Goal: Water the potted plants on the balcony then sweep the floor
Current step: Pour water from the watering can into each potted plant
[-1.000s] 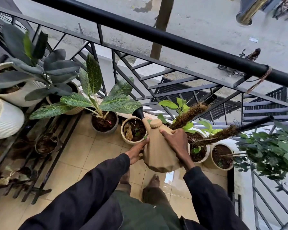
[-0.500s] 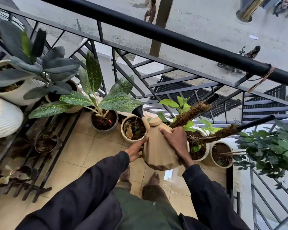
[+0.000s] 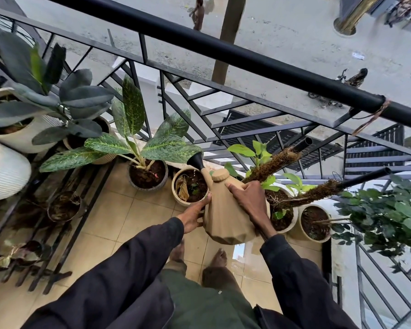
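Beige tiled balcony floor (image 3: 105,224), wet beside the person's bare feet (image 3: 220,257), edged by a black metal railing (image 3: 247,55) above a grey street (image 3: 294,32). Both hands hold a tan watering can (image 3: 226,217): the left hand (image 3: 195,217) cups its side and the right hand (image 3: 247,198) grips its top. Its black spout tilts over a small tan pot (image 3: 175,188) of soil.

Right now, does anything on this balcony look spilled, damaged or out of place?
Yes. A shiny wet patch lies on the floor tiles below the watering can, like spilled water. A dry brown leaf hangs in the small beige pot.
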